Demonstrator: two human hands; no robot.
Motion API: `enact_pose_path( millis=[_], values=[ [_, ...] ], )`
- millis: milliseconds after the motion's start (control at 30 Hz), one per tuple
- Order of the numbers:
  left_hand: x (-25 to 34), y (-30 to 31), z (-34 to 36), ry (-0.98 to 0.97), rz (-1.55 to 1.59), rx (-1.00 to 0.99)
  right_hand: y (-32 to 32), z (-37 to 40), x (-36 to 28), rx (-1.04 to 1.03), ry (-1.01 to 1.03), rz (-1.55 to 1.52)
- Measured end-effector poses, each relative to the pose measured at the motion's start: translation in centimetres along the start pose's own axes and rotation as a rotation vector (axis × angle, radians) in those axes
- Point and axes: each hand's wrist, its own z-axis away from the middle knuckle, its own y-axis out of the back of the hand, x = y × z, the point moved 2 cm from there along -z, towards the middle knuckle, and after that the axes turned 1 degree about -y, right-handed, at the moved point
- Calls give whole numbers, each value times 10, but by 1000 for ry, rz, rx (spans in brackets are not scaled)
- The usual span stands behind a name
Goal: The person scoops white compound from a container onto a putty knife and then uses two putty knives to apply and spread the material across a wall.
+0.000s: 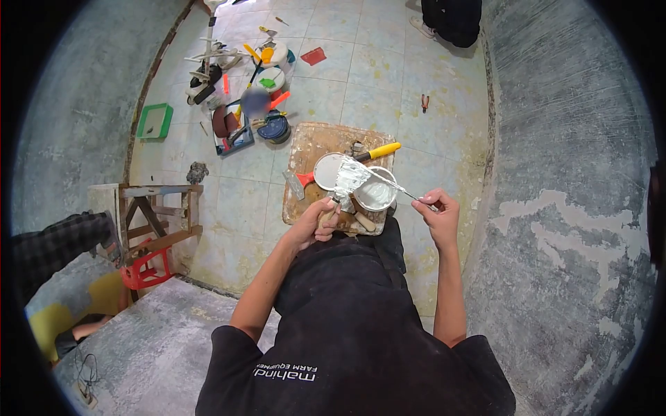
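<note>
My left hand is wrapped round the handle of a putty knife, whose wide blade is coated in white paste. Between the fingertips of my right hand is a thin, paste-smeared stick, and its far end reaches to the blade. Below both tools stands an open tub of white paste. A round whitish lid lies left of it. Both rest on a stained wooden board, along with a yellow-handled tool, a red-handled scraper and a wooden-handled tool.
Buckets, a paint tray and scattered tools lie ahead to the left. A green tray and a wooden stool stand farther left. Pliers lie ahead right. Parts of other people show at top right and left.
</note>
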Motion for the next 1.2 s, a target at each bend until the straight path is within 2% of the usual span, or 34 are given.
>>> enact_pose_path(
  millis=[67,167,467,767,867,967,1200],
  values=[
    [0,2,0,-3,6,2,4,1,-11,12,-200,-158],
    [-1,5,1,-16,17,7,13,-2,-18,68,-254,-241],
    [20,40,16,-164,69,95,27,-12,-20,98,-201,-276],
    [28,52,41,-264,103,167,24,-33,-27,109,-313,-480],
    [28,60,45,-276,132,186,19,-50,-19,37,-317,-447],
    [29,66,48,-300,125,200,1,-78,-6,-66,-301,-272],
    [32,70,53,-314,154,228,-50,-147,59,-417,-178,46]
  ],
)
